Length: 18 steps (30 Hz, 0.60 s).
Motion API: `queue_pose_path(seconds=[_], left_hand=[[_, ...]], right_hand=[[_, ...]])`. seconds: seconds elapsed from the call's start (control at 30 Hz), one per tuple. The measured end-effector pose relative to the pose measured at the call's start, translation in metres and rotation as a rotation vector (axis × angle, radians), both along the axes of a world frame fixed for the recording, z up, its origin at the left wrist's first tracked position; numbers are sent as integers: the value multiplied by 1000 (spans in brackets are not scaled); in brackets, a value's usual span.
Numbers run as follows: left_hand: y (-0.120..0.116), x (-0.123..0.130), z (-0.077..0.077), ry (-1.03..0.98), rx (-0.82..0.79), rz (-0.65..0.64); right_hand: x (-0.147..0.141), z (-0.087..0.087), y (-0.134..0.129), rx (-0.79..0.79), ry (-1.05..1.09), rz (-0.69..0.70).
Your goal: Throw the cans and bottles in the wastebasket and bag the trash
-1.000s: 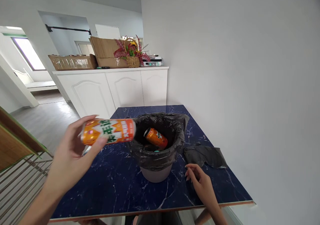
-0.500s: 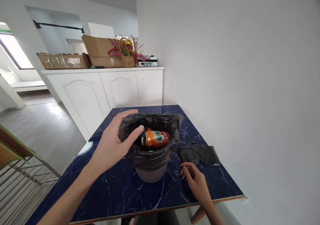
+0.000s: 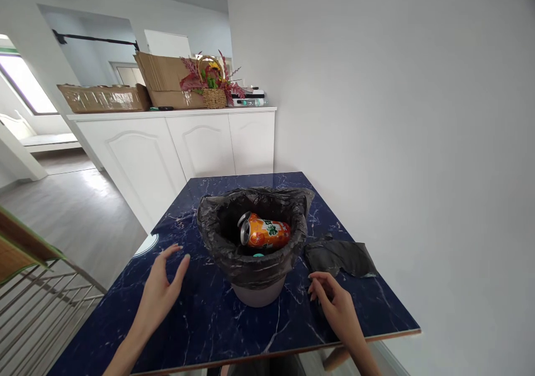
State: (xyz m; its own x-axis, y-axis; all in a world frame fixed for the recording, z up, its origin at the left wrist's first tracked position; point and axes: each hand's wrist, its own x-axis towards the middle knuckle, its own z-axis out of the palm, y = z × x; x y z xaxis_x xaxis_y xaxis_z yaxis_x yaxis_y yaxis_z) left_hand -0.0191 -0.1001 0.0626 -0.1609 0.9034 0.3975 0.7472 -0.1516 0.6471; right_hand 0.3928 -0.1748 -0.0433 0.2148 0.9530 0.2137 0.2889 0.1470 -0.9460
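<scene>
A bin [image 3: 258, 295] lined with a black plastic bag [image 3: 254, 270] stands on the dark blue marbled table [image 3: 209, 331]. Inside it lie orange cans, one of them [image 3: 267, 233] on its side on top, with a small teal item by the near rim. My left hand [image 3: 161, 287] is over the table left of the bin, thumb and fingers apart, holding nothing. To the right of the bin, my right hand [image 3: 334, 303] rests at the table with curled fingers, nothing visible in it. Just beyond that hand lies a folded black plastic bag [image 3: 343, 258].
Behind the table is a white cabinet [image 3: 209, 147] bearing cardboard boxes [image 3: 108, 98], a flower basket [image 3: 214, 98] and a plastic bottle [image 3: 254, 102]. A wall rises on the right. A metal rack [image 3: 45, 309] stands at the lower left.
My left hand has moved away from over the bin, left and down toward the table. My right hand has hardly moved. The view has shifted slightly.
</scene>
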Motion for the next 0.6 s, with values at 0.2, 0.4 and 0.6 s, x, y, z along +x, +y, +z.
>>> queue_pose_path(seconds=[0.2,0.4,0.6], left_hand=[[-14,-21,-57,149,-64,-112],[-23,-32,-85,249,-102,-130],[-24,-35,-98,320,-91,-141]], right_hand=[[1,-5,1,-21,7,-17],[1,-10,2,-51,5,-23],[1,-14,2,-49,0,-57]])
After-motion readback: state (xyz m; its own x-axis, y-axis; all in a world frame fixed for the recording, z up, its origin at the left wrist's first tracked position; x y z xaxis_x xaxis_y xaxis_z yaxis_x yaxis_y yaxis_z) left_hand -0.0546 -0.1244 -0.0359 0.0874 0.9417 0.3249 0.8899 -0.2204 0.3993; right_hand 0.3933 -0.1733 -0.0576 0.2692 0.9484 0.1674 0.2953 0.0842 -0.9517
